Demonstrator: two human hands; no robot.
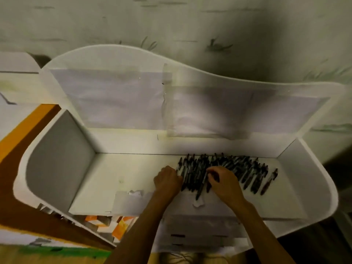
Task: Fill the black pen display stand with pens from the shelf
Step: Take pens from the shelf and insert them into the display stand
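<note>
On a white shelf [133,180], the left hand [167,181] rests with fingers curled at the left edge of a row of black pens [238,168]; whether it grips any, I cannot tell. The right hand [224,182], over the row's middle, pinches one pen [202,184]. Pens lie pointing away from the person. No stand is visible.

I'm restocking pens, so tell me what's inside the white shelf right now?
A row of black pens lies toward its right side, with both hands at the row. Pens beneath the right hand and left hand are covered.
</note>
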